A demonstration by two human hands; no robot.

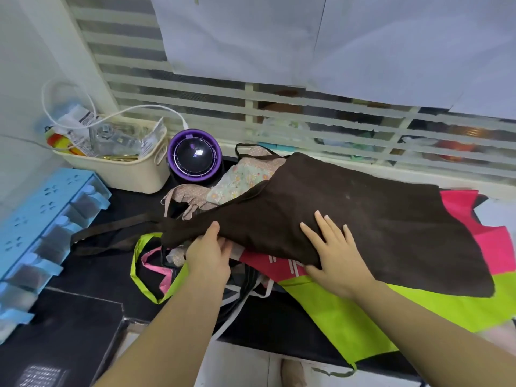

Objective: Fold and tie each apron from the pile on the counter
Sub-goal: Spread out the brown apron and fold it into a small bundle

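Note:
A dark brown apron (349, 208) lies spread on top of a pile of aprons on the black counter (97, 275). Its brown straps (111, 233) trail off to the left. My left hand (208, 252) grips the apron's near left edge, thumb on top and fingers tucked under the cloth. My right hand (332, 247) rests flat on the brown cloth with fingers spread. Under it lie a lime green apron (349, 317), a pink one (488, 233) and a floral one (243, 177).
A cream basket (131, 174) of clutter and a purple round device (194, 156) stand at the back left. A blue drawer organiser (42, 219) lines the left edge. A window with striped blinds (307, 115) runs behind the counter. A dark flat box (55, 339) sits near left.

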